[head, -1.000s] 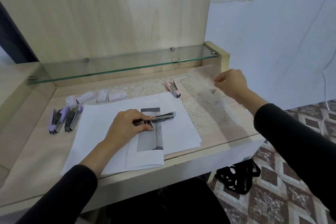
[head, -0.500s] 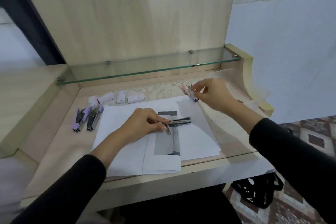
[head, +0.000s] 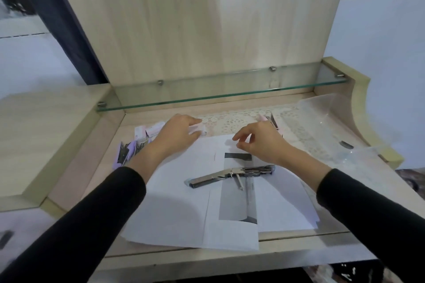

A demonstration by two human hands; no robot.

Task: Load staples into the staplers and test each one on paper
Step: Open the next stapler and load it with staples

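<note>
An open silver stapler [head: 230,174] lies on the white paper sheets [head: 184,209] in the middle of the desk, with no hand on it. My left hand [head: 177,134] reaches to the back of the desk and its fingertips grip a small pale staple box [head: 197,128]. More staple boxes [head: 147,131] lie to the left of it. My right hand [head: 259,141] hovers over the far edge of the paper, fingers loosely curled and holding nothing. Two purple staplers [head: 126,153] lie at the left. A pink stapler [head: 268,119] is partly hidden behind my right hand.
A glass shelf [head: 218,96] runs across the back above the desk. Clear plastic wrapping [head: 326,117] lies at the right on a lace mat [head: 232,122], with a small dark piece [head: 346,144] near it. A raised wooden ledge [head: 46,133] borders the left.
My left hand let go of the silver stapler and moved back to the staple boxes. My right hand left the pink stapler and came toward the paper.
</note>
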